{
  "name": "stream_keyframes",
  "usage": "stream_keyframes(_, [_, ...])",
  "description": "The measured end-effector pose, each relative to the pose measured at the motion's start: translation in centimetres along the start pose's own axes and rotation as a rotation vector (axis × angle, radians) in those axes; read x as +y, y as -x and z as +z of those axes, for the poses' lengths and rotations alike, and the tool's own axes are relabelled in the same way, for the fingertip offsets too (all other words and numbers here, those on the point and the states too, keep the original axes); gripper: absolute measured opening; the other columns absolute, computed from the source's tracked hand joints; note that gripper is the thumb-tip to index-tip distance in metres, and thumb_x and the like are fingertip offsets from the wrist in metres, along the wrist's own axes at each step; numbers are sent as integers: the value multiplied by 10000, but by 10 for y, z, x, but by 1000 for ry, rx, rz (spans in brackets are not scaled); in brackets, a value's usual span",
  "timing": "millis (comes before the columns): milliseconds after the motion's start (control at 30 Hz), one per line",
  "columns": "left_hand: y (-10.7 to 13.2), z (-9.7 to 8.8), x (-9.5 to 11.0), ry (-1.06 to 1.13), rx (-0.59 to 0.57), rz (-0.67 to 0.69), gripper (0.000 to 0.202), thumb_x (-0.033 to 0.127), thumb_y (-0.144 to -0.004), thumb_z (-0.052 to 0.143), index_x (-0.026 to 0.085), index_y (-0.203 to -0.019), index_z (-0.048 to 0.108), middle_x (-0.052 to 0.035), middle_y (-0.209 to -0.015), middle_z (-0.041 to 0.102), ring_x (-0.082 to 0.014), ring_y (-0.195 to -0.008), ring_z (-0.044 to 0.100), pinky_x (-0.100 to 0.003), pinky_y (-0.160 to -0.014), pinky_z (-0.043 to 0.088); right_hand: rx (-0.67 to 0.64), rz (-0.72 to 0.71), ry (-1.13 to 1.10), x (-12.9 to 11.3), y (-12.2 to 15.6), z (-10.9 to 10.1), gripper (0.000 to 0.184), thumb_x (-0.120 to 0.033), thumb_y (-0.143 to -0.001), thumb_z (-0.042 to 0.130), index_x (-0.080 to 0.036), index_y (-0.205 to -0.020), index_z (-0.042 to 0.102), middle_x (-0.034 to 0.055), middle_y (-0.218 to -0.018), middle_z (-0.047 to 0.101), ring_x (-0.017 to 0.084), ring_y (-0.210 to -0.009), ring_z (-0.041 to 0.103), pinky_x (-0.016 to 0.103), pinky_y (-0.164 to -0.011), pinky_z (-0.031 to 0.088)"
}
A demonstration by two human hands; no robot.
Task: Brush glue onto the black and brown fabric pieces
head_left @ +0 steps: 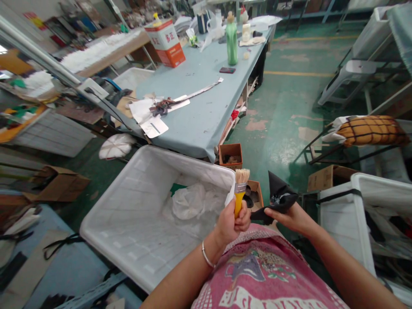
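Observation:
My left hand (232,223) is closed around the yellow handle of a paintbrush (240,189), whose pale bristles point upward. A silver bangle sits on that wrist. My right hand (291,216) grips a black pointed shoe piece (278,195) just right of the brush, over my lap. A pink patterned cloth (260,270) covers my lap below both hands.
A large white plastic crate (141,214) with crumpled white sheets (189,201) stands left of my hands. Beyond it is a long grey-blue worktable (199,98) with a green bottle (231,40), a red-white carton (165,42) and a phone (227,70). Another white crate (360,201) stands at right.

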State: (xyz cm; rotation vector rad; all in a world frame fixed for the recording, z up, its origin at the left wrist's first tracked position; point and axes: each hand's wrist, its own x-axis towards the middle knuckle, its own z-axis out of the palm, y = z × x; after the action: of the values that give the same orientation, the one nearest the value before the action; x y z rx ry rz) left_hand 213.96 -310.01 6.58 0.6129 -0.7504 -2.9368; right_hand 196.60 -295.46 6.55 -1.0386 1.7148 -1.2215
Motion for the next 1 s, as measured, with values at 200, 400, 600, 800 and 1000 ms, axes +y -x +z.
stream_keyframes(200, [4,6,-4,191,23,-147,578,645,-967,427,195,-609,365,106,-420,193,-37,-339,60,-150,-358,70,139,87,-86,3,-7,-2,400,-571,-796,753,-181,-744,681,24,-680,651,177,-623,585,273,-551,525])
stream_keyframes(400, [0,14,-20,46,74,-147,609,726,-894,493,203,-601,390,112,-411,223,-32,-343,80,-159,-350,67,248,117,-167,-10,-21,6,510,-686,-753,732,-179,-782,692,49,-744,662,200,-711,604,281,-605,546])
stream_keyframes(600, [4,12,-32,-252,-33,-199,608,753,-828,524,216,-568,411,104,-402,248,-39,-339,132,-191,-342,101,-2,-53,-140,-39,-30,0,444,-620,-822,704,-186,-748,644,12,-696,593,151,-650,545,228,-548,475])
stream_keyframes(800, [17,7,-8,-398,-179,-446,587,722,-879,430,224,-569,408,95,-412,233,-54,-350,127,-212,-362,69,-198,-195,9,-56,-20,-9,420,-508,-958,558,-194,-679,558,-25,-623,498,108,-562,437,206,-485,391])
stream_keyframes(1000, [14,12,-1,-512,-35,-457,636,807,-836,433,206,-637,486,103,-441,250,-48,-375,131,-225,-394,67,-67,-247,106,-43,-22,-5,284,-439,-964,548,-196,-896,678,14,-772,642,160,-707,579,249,-623,509])
